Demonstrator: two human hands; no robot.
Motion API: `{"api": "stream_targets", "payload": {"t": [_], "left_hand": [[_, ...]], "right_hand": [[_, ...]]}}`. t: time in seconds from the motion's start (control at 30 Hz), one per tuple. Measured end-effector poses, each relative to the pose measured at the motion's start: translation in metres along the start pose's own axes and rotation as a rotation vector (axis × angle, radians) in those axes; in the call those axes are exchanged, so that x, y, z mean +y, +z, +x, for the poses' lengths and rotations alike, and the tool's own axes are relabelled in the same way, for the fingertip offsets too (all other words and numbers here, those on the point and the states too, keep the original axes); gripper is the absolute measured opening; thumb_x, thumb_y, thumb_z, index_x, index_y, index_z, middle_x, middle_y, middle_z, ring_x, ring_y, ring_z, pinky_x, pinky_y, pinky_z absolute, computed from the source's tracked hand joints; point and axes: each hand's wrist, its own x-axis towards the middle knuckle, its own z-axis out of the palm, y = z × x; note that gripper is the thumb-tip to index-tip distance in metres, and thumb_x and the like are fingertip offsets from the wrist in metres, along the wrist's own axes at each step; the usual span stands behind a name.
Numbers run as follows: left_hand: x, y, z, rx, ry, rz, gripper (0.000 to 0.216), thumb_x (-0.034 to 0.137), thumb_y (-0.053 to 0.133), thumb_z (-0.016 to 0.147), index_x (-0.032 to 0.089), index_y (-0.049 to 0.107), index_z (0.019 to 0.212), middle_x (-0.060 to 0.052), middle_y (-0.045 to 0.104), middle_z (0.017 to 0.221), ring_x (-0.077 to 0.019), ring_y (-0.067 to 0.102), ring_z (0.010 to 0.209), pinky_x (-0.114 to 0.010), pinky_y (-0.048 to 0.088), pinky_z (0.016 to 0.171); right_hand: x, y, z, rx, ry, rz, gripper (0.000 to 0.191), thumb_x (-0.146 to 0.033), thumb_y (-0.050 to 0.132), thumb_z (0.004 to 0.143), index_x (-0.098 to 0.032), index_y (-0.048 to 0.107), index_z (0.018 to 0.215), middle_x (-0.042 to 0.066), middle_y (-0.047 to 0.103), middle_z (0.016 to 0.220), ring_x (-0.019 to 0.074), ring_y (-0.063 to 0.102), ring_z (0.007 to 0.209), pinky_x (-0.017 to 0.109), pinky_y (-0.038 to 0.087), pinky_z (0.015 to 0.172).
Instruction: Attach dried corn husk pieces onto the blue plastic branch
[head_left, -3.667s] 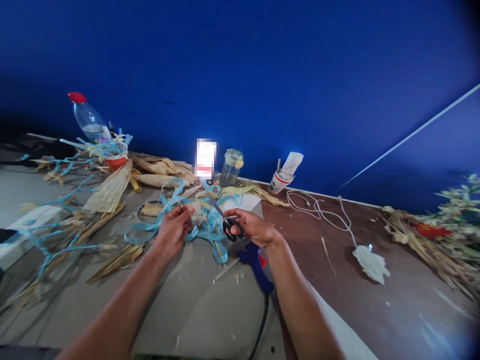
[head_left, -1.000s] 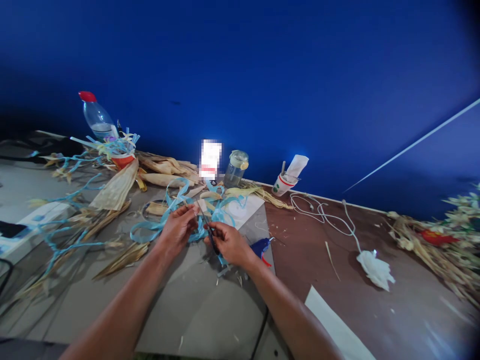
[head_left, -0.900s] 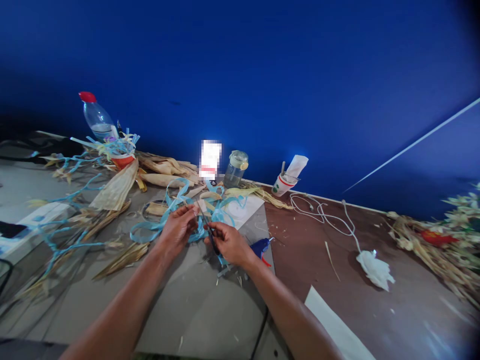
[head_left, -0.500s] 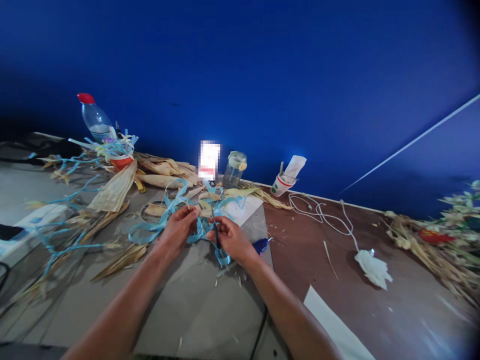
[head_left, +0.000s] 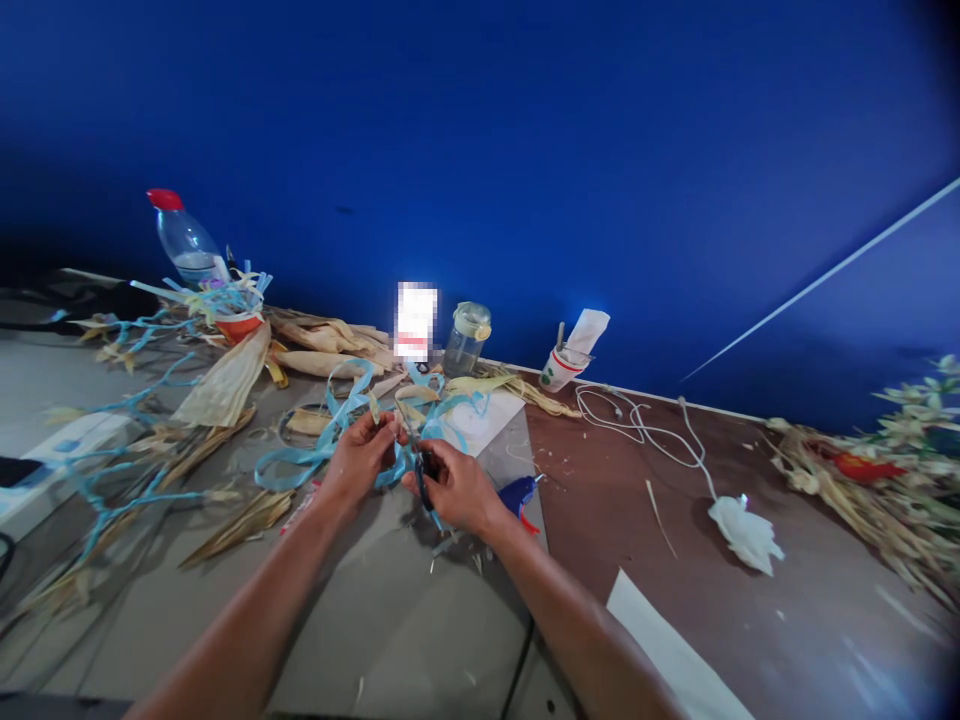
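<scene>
My right hand (head_left: 457, 485) is closed around scissors (head_left: 421, 480) with dark handles, their blades pointing up and away toward my left fingertips. With its fingers pinched, my left hand (head_left: 364, 460) holds a small pale piece of corn husk (head_left: 375, 407) whose tip sticks up above the fingers. Light blue ribbon (head_left: 349, 400) lies in loops behind and beside both hands. Just right of my right wrist is a blue glue gun (head_left: 519, 492) with a red trigger, partly hidden by the arm.
Dry corn husks (head_left: 322, 335) and blue-wrapped stems (head_left: 150, 495) cover the left side. At the back stand a lit phone (head_left: 416, 320), a lidded jar (head_left: 466, 340), a paper cup (head_left: 559, 370) and a red-capped bottle (head_left: 184, 235). A white cable (head_left: 675, 460) lies at right.
My right hand has turned and brought the scissors' blades up close to my left fingers. The glue gun shows more beside the wrist. My left hand stays nearly in place.
</scene>
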Motion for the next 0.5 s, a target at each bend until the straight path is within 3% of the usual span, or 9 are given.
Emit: {"api": "stream_targets", "payload": {"t": [0.5], "left_hand": [[-0.0069,-0.0045,0.0043,-0.024,0.024,0.004,0.027,0.038,0.073,0.068,0.016,0.057,0.066,0.004,0.051,0.053,-0.0028,0.031,0.037,-0.018,0.021,0.038]], "right_hand": [[-0.0036,0.0045,-0.0019,-0.02,-0.036,0.018,0.03,-0.021,0.055,0.077,-0.018,0.06,0.107,0.001,0.066,0.079,0.0149,0.059,0.071,0.025,0.045,0.066]]}}
